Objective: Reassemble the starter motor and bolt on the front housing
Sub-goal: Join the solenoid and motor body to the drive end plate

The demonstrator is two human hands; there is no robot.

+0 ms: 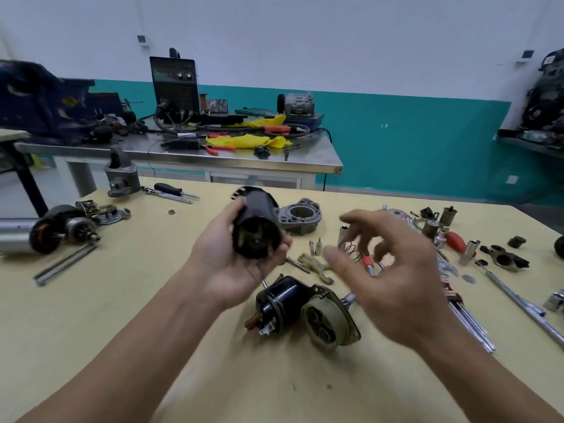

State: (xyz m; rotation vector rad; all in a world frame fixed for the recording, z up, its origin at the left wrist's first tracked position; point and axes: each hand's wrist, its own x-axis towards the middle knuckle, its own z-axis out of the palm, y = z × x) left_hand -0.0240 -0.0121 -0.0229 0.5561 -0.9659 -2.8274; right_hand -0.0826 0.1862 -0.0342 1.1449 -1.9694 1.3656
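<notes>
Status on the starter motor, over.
Left hand grips black motor casing, raised. Right hand open, empty. Solenoid assembly lies on table below. Loose tools crowd right side.

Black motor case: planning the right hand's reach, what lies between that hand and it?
In the head view, two small sockets, a beige fork and a bolt lie on the table there.

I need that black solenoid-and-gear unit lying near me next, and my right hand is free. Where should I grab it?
Probably around the black cylindrical body, coming down from above with the right hand: it lies on its side, its round flank exposed. Avoid the copper terminals at its left end and the open gear face.
</notes>
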